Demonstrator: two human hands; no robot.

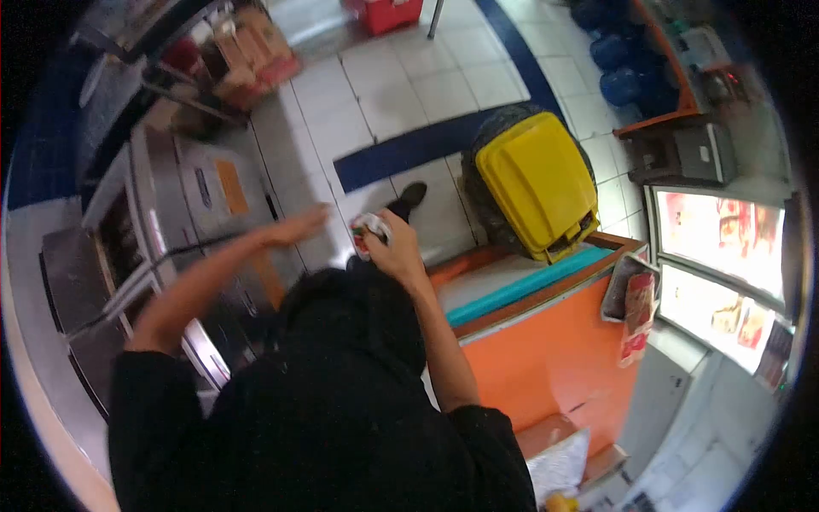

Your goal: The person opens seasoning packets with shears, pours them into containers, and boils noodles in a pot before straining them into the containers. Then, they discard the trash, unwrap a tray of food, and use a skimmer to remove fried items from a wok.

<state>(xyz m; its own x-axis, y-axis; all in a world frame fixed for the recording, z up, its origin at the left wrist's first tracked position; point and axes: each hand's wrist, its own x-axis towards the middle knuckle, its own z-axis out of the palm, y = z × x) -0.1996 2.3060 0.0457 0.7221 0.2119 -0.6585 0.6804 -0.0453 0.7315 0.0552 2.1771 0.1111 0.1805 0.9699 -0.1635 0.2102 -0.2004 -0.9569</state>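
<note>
Out in front of my body, my right hand point(399, 247) is wrapped around a small crumpled white bundle point(372, 230) with red and green patches. The fingers cover part of it, and its exact kind does not show. To the left, my left hand point(303, 224) is stretched out and somewhat blurred, with nothing visible in it. A gap separates it from the bundle. Below both hands lies the white tiled floor point(316, 145), where one dark shoe point(414, 194) shows.
A yellow-lidded bin point(542, 179) with a black liner stands right of my hands, beside an orange counter point(546, 341). Steel equipment point(200, 183) lines the left. Cardboard boxes point(252, 51) and a red crate point(392, 13) sit ahead; blue water jugs point(623, 77) stand far right.
</note>
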